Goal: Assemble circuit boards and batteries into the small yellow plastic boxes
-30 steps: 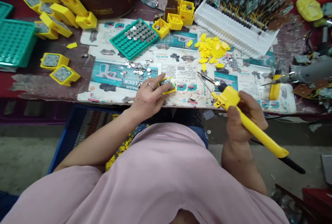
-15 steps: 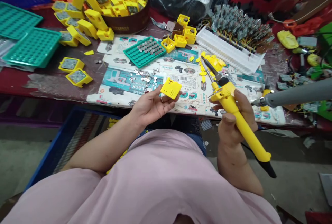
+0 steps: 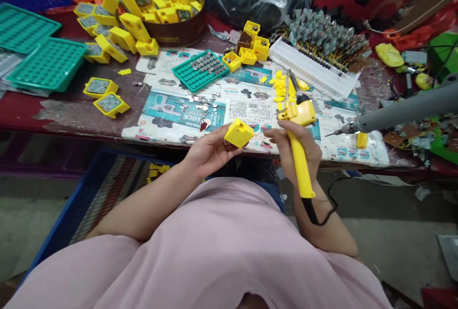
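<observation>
My left hand (image 3: 211,151) holds a small yellow plastic box (image 3: 239,132) just in front of the table edge. Its near face has a patch of small holes, and an opening shows at the top. In my right hand (image 3: 302,149) is a yellow soldering iron (image 3: 300,166) with a black cord. Its metal tip and thin feed tube point up and away, over a pile of small yellow plastic pieces (image 3: 282,87). Iron and box are apart. Small shiny metal parts (image 3: 202,101) lie scattered beyond my left hand.
A grey electric screwdriver (image 3: 400,108) juts in from the right. Behind are a green tray of button cells (image 3: 186,77), yellow boxes (image 3: 247,55), a white rack (image 3: 307,68) of wired circuit boards and a round tin (image 3: 171,37) of yellow boxes. Green trays (image 3: 46,68) stand left.
My right hand has moved left, closer to the box, and the soldering iron now stands more upright. The yellow box has tipped in my left hand, showing its top opening.
</observation>
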### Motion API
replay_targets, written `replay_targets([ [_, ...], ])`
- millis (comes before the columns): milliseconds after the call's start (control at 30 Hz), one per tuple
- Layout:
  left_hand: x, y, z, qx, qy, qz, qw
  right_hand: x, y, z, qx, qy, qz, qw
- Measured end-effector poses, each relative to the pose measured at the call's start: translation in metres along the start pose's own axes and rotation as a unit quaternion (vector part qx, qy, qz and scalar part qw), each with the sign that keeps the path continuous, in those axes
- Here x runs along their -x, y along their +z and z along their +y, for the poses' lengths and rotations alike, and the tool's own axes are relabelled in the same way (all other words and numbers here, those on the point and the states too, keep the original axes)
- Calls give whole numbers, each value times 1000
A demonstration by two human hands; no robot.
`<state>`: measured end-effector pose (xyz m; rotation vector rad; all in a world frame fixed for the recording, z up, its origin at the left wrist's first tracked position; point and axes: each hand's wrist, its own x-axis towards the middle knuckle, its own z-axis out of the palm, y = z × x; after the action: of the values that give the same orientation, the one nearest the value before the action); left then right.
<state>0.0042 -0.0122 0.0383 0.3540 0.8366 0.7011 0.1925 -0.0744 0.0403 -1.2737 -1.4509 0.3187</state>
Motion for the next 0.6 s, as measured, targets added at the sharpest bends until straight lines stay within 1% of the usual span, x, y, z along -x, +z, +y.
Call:
replay_targets([
  [133, 2, -5, -9, -32, 53, -55, 997, -2, 12, -5, -26, 25, -70, 997],
  [233, 3, -9, -14, -60, 87, -89, 990, -1, 22, -7, -47, 52, -84, 994],
  [367, 4, -13, -19, -121, 134, -108, 978, 2, 29, -11, -98, 97, -92, 986],
  [500, 4, -16, -24, -122, 178, -124, 969, 6, 32, -13, -107, 72, -79, 988],
  [600, 3, -17, -27, -112, 210, -154, 959, 10, 33, -13, -92, 44, -61, 993],
])
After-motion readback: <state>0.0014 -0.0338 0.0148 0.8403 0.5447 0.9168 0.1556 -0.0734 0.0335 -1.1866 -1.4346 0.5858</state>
